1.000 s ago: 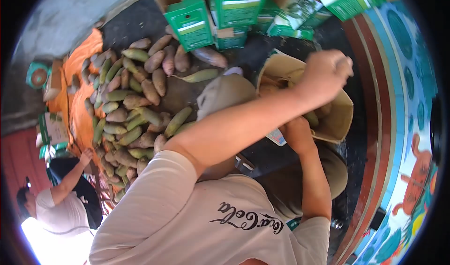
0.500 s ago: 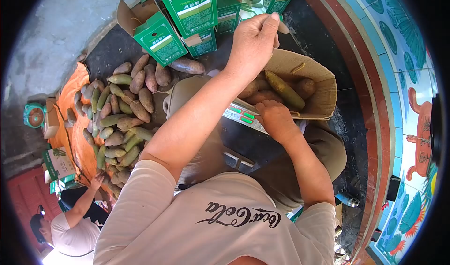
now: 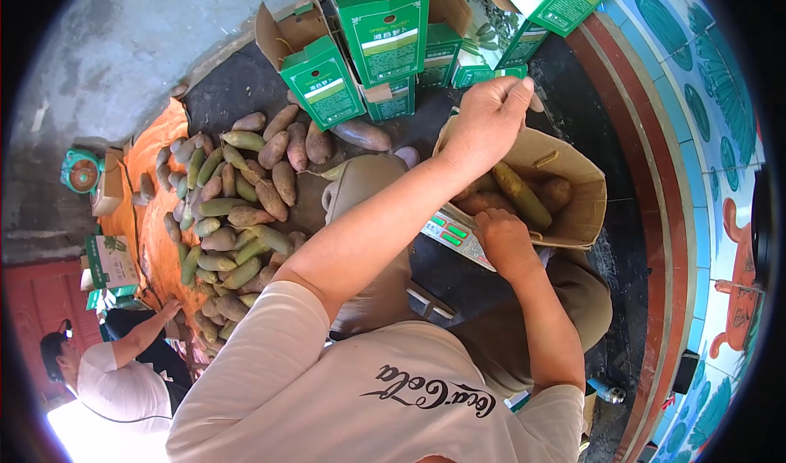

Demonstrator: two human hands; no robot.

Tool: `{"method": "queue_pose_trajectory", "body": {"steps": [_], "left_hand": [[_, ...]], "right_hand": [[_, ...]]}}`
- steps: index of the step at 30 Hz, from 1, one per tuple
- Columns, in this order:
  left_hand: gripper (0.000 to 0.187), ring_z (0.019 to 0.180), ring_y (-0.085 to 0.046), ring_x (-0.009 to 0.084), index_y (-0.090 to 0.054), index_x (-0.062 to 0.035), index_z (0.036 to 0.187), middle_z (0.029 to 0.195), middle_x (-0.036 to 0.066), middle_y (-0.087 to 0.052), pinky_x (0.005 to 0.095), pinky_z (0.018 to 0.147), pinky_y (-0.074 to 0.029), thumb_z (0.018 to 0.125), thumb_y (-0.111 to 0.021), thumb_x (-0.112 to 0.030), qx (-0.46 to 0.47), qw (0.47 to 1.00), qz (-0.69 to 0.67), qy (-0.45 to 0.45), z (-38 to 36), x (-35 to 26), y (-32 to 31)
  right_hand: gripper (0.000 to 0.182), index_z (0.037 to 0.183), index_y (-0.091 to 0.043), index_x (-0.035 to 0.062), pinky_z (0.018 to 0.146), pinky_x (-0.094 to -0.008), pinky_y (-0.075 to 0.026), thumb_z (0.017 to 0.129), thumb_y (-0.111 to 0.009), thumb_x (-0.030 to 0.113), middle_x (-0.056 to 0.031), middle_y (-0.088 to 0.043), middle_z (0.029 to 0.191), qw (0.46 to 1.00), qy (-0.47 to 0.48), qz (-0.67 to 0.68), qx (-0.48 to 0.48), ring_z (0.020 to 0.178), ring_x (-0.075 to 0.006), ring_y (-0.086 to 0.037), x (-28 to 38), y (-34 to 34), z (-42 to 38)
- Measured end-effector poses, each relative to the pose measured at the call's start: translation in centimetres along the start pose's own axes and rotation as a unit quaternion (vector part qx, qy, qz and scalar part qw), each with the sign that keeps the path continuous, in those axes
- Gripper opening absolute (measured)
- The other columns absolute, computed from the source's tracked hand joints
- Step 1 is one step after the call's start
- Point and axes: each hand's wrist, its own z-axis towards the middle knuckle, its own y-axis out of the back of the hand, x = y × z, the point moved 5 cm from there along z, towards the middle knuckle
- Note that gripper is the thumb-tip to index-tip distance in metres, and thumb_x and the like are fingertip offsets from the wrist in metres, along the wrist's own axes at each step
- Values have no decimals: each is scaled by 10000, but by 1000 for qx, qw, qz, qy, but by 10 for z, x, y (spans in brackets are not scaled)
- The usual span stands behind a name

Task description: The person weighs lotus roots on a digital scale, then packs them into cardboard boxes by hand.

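Observation:
My left hand (image 3: 493,115) is raised over the far left end of an open cardboard box (image 3: 585,193), thumb and fingers pressed together; what they hold, if anything, I cannot make out. My right hand (image 3: 506,240) has its fingers curled over the near wall of that box. Inside lie a long greenish-yellow radish (image 3: 521,197) and a reddish one (image 3: 557,194), with others partly hidden. Against the box's near side is a scale panel (image 3: 458,238) with lit green displays.
Many radishes (image 3: 237,225) lie piled at left on orange cloth (image 3: 160,234). Green cartons (image 3: 385,41) stand stacked at the top. A co-worker (image 3: 123,373) reaches toward the pile at lower left. A green fan (image 3: 83,171) stands farther left.
The view has shifted, so the boxes, pile and scale sit farther right and lower. Both hands keep nearly the same places relative to the box.

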Motion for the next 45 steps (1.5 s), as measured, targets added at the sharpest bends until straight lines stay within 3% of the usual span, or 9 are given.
{"method": "queue_pose_trajectory", "body": {"steps": [4, 7, 22, 25, 34, 37, 45], "left_hand": [[370, 497, -388, 45, -612, -7, 779, 528, -28, -437, 222, 482, -338, 976, -459, -280, 5, 1000, -16, 0, 1, 1, -1], [367, 492, -383, 43, -612, -8, 778, 523, -29, -434, 222, 480, -337, 976, -461, -278, 4, 1000, -18, 1, 0, 2, -1], [366, 488, -382, 42, -615, -7, 776, 512, -21, -451, 230, 481, -341, 978, -461, -271, 9, 1000, -12, 3, -2, 2, -2], [366, 490, -392, 44, -614, -6, 776, 511, -18, -454, 233, 485, -347, 978, -461, -271, 11, 1000, -14, 5, -2, 3, -3], [369, 506, -417, 49, -612, -4, 780, 517, -11, -462, 244, 503, -365, 979, -455, -272, 17, 1000, -7, 0, -3, 1, -4], [367, 510, -414, 48, -614, -7, 782, 525, -11, -463, 241, 504, -363, 978, -457, -273, 20, 1000, -9, 3, -4, 0, -4], [359, 522, -412, 48, -616, -10, 787, 542, -15, -460, 235, 511, -359, 976, -460, -271, 27, 999, -15, 9, -5, -2, -6]], "right_hand": [[97, 815, -563, 56, 688, -398, -487, 804, -596, 146, -133, -587, 782, 1000, 1, -16, -6, 753, -302, -596, -3, -7, 1], [63, 795, -587, 64, 664, -351, -510, 735, -572, 53, -111, -609, 792, 999, 15, -41, -19, 748, -255, -627, 0, -2, 1], [57, 793, -592, 70, 671, -349, -513, 744, -568, 54, -101, -616, 792, 999, 13, -46, -15, 765, -244, -627, 0, -3, 1], [127, 821, -568, 54, 717, -399, -487, 773, -637, 148, -130, -602, 819, 1000, -12, -19, 8, 799, -299, -599, -5, -9, 1], [158, 816, -565, 57, 722, -392, -485, 753, -668, 159, -122, -600, 817, 999, -17, -29, 20, 812, -286, -595, -7, -13, 0], [43, 782, -591, 74, 664, -339, -510, 743, -574, 68, -91, -612, 780, 998, 12, -52, -16, 759, -234, -622, -2, -6, 1], [34, 763, -588, 80, 643, -333, -510, 730, -583, 74, -83, -608, 758, 997, 22, -62, -29, 735, -229, -622, -1, -6, 1]]}}
